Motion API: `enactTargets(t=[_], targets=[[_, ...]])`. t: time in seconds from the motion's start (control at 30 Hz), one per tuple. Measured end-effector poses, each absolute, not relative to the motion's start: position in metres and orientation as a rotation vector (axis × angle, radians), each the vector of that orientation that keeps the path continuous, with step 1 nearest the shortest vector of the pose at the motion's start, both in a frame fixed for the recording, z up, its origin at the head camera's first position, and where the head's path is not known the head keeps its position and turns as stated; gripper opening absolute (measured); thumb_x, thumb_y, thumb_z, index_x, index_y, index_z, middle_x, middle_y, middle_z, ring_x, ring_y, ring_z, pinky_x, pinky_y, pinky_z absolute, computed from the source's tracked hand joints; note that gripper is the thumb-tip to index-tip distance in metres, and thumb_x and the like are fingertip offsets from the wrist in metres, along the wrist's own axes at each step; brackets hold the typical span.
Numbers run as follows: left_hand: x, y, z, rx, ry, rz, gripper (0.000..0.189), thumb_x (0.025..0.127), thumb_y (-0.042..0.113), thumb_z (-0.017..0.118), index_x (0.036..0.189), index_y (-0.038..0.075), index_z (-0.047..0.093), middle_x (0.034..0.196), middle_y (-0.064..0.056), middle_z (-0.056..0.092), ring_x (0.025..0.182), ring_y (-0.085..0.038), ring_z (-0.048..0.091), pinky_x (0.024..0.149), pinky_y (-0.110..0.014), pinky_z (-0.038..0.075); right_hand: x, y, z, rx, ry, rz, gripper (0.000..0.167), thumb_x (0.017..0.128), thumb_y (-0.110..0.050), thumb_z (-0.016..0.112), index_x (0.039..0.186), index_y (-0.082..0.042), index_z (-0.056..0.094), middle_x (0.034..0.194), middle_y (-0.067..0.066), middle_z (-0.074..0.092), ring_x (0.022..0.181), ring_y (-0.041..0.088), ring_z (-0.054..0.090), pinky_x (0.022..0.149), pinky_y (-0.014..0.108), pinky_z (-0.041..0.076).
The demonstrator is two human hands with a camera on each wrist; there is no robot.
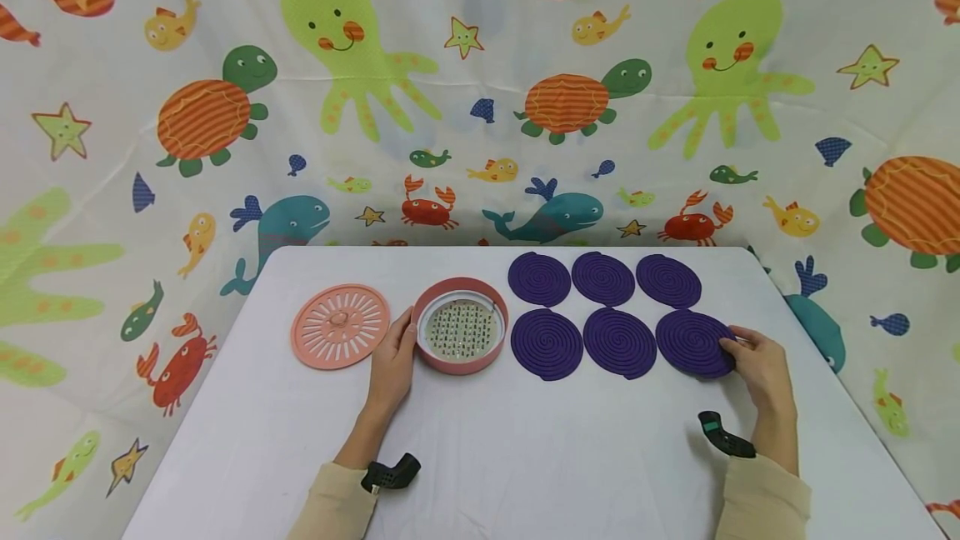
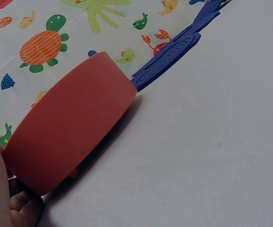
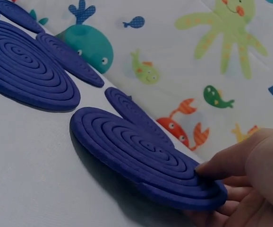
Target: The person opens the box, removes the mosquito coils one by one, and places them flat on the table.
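My left hand (image 1: 393, 365) grips a round coral mosquito coil holder (image 1: 422, 346) by its left side. The holder has a pale inner ring and a speckled, mesh-like floor facing up; the left wrist view shows its smooth outer wall (image 2: 75, 123), with fingers curled at the lower edge. Over on the right, my right hand (image 1: 765, 365) pinches the right edge of a purple mosquito coil (image 1: 693, 342), thumb on top and fingers underneath. That coil (image 3: 141, 151) is tilted, its gripped edge raised above the white table and a shadow beneath it.
Several more purple coils (image 1: 547, 344) lie flat in two rows between the holder and the gripped coil. A slotted coral lid (image 1: 315, 332) with a small central knob lies left of my left hand. Behind the white table (image 1: 555, 457) hangs a sea-animal curtain (image 1: 465, 165).
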State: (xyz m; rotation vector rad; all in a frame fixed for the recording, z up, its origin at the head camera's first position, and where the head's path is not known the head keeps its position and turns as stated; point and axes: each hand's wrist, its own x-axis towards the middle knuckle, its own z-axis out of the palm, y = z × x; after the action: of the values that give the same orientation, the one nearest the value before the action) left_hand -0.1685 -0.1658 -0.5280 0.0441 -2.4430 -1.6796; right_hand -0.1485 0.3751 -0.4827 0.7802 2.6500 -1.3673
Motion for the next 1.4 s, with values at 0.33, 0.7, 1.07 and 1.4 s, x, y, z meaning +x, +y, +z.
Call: enactTargets(t=[0.33,0.7,1.07,1.4], targets=[[-0.167,-0.165,-0.528,0.033,-2.446,-1.678,0.046,0.108,0.031,0.043,0.150,0.011,0.047,0.152,-0.005,0.051,0.145,-0.019,0.044,0.119,-0.036,0.039,-0.152,0.369,-0.485,0.886,2.593,-1.407,0.064,0.104,-0.035,0.048,0.153,0.004,0.034,0.154,0.030,0.036,0.137,0.042,0.039,0.110,0.053,0.043],[-0.166,-0.165,-0.527,0.048,-2.453,-1.683,0.047,0.109,0.033,0.042,0.150,0.011,0.046,0.153,-0.007,0.051,0.146,-0.021,0.043,0.120,-0.039,0.038,-0.153,0.362,-0.477,0.844,2.679,-1.264,0.060,0.104,-0.030,0.046,0.148,0.010,0.037,0.146,0.034,0.041,0.132,0.047,0.043,0.105,0.055,0.046],[-0.167,-0.165,-0.528,0.042,-2.443,-1.692,0.048,0.108,0.035,0.042,0.150,0.011,0.047,0.153,-0.006,0.050,0.146,-0.021,0.042,0.121,-0.039,0.037,-0.152,0.359,-0.473,0.808,2.753,-1.070,0.058,0.104,-0.029,0.046,0.145,0.012,0.039,0.144,0.037,0.042,0.131,0.053,0.043,0.109,0.062,0.042],[-0.166,-0.165,-0.527,0.071,-2.431,-1.684,0.048,0.107,0.032,0.045,0.151,0.012,0.046,0.154,-0.007,0.049,0.144,-0.022,0.045,0.119,-0.041,0.039,-0.155,0.350,-0.466,0.761,2.793,-1.030,0.059,0.104,-0.029,0.046,0.145,0.012,0.038,0.144,0.036,0.042,0.131,0.052,0.042,0.108,0.064,0.041]])
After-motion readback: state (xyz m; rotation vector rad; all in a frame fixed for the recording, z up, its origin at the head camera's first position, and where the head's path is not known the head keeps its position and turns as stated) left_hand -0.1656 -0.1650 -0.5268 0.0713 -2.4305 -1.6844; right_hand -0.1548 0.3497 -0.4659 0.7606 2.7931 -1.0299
